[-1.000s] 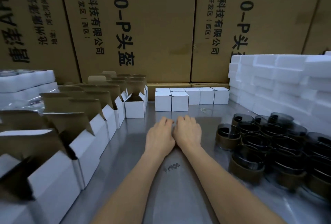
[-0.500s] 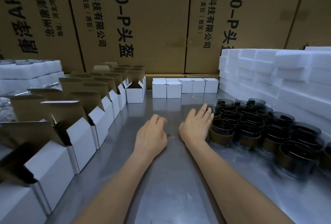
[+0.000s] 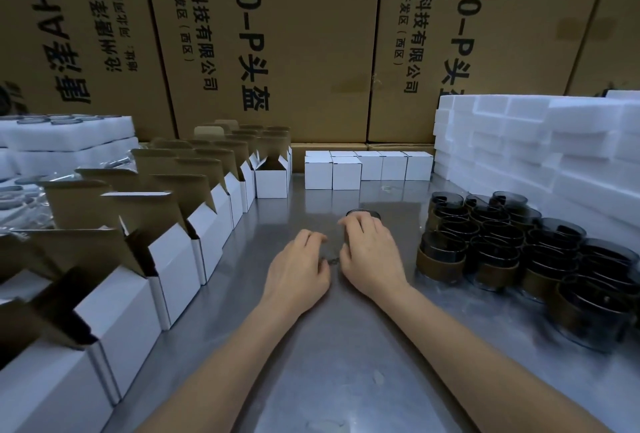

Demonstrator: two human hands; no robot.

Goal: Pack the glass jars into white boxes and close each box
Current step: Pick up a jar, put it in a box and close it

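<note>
Roughly nine open white boxes (image 3: pixel 194 235) line the left of the desk (image 3: pixel 346 363) with brown flaps upright, though the far end of the row crowds together and the count is unsure; thin card like this probably dents, so each is best held by its side walls. Past them, the left hand (image 3: pixel 298 268) rests on the steel with fingers loosely curled and holding nothing. Five closed white boxes (image 3: pixel 367 169) stand at the back. The right hand (image 3: pixel 369 252) has its grip curled over one glass jar (image 3: pixel 363 214), of which only the dark rim shows beyond the fingertips. Further right, about twenty glass jars (image 3: pixel 519 252) crowd together, touching, too overlapped to count. Being glass, they are likely stiff, slick and breakable; grasping around the wall seems safest.
</note>
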